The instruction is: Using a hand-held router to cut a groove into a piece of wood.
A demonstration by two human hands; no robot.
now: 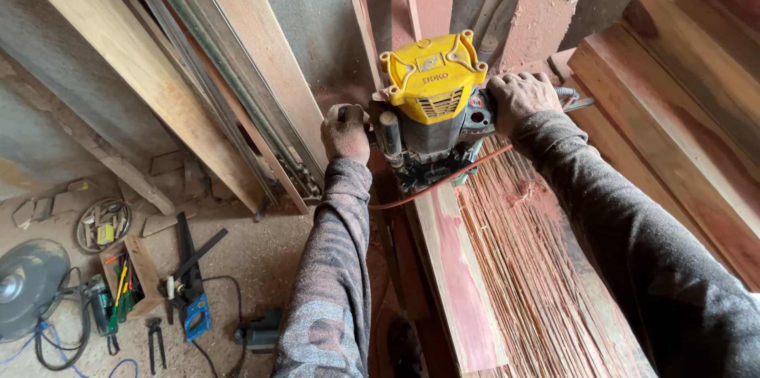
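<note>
A yellow-topped plunge router point(431, 105) stands on a reddish wooden board point(467, 283) that runs away from me. My left hand point(345, 132) grips the router's left handle. My right hand point(521, 98) grips its right handle. Both hands are dusted with red sawdust. An orange cord point(443, 182) curves across the board from the router's base. Next to the router, the surface at right point(546, 283) is covered in fine, long grooves and red dust.
Planks point(150, 85) and metal rails point(237, 101) lean against the wall at left. Stacked boards point(681, 109) lie at right. On the sawdust floor at lower left lie a box of hand tools point(127, 283), pliers point(155, 338), a blue clamp point(194, 299), a grey disc point(30, 287) and cables.
</note>
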